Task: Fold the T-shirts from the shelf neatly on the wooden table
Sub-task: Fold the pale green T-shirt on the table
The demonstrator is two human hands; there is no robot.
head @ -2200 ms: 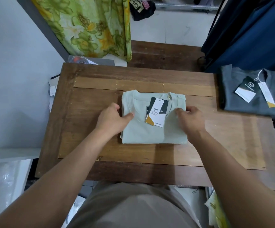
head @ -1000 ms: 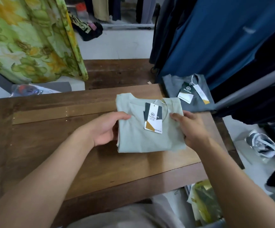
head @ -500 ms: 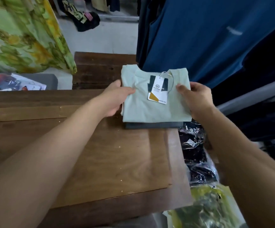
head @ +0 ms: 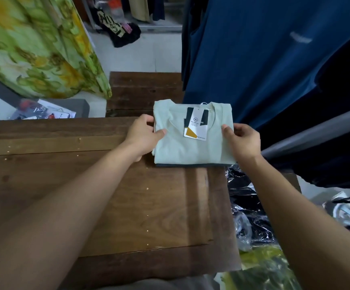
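Wood fills the left of our view. The surface (head: 128,206) is dark plank with a paler, grained panel set into it, and a thin floral cloth (head: 34,49) hangs beyond its far left edge.

Over the far right corner of the surface, our left hand (head: 143,137) takes the left side of the pale green T-shirt (head: 180,147). The thumb is flat on top and the fingers curl round the edge, so that grip is closed on the fabric. The T-shirt is folded into a soft, matte, near-square pad with its collar away from us. Its slightly longer side runs left to right, straight between our two hands. A stiff card hang tag (head: 196,128) lies on its chest.

It sits squarely over a dark grey T-shirt (head: 191,164), of which only a thin strip shows at the near edge. We cannot tell whether the top one has fully settled.

Our right hand (head: 243,141) mirrors the left, its grip pinching the right side with the thumb above. Neither hand is nearer, so we judge that releasing both together would keep the stack aligned.

Blue garments (head: 253,59) hang past the right edge of the surface, with crinkled plastic bags (head: 245,206) lower down off that same edge.
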